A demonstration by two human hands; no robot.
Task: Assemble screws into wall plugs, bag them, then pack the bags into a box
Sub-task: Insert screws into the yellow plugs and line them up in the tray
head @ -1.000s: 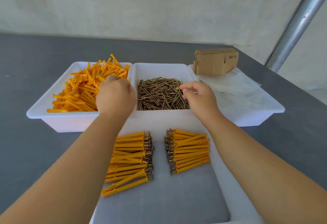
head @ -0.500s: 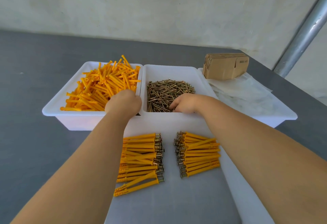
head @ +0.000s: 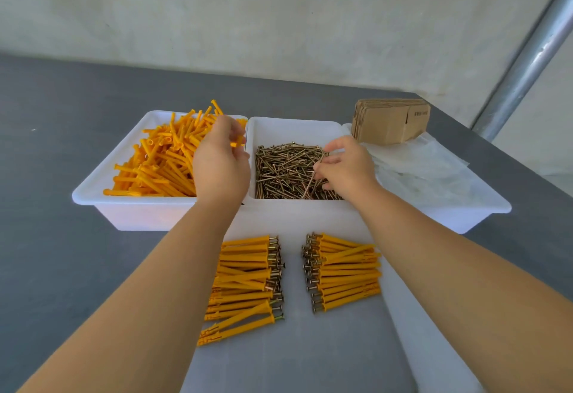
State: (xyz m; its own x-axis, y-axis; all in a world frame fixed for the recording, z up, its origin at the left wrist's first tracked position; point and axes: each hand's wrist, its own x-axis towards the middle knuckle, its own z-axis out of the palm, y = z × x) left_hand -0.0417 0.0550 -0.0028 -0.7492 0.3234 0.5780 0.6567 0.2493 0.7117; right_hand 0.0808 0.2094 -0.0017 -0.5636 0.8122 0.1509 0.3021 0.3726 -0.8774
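Left hand is over the right end of the left bin, fingers curled, pinching one orange wall plug between thumb and fingertips; only a short piece of the plug shows past the fingers. The bin under it holds a loose heap of orange plugs.

Right hand is over the right side of the middle bin, thumb and fingers closed on a single screw that hangs tilted down with its lower end touching the screw pile. The upper fingers are spread a bit, not a full fist.

The third bin on the right carries clear plastic bags, with a stack of flat cardboard boxes lying across its far end. All three bins sit side by side, touching, across the middle of the grey tabletop.

Near edge: a white tray lies just in front of the middle bin. It holds two groups of assembled plug-and-screw sets, the left group with screw heads pointing right and the right group with screw heads pointing left, a gap between them. The left forearm covers part of the left group.

A metal pole runs diagonally past the far right corner.
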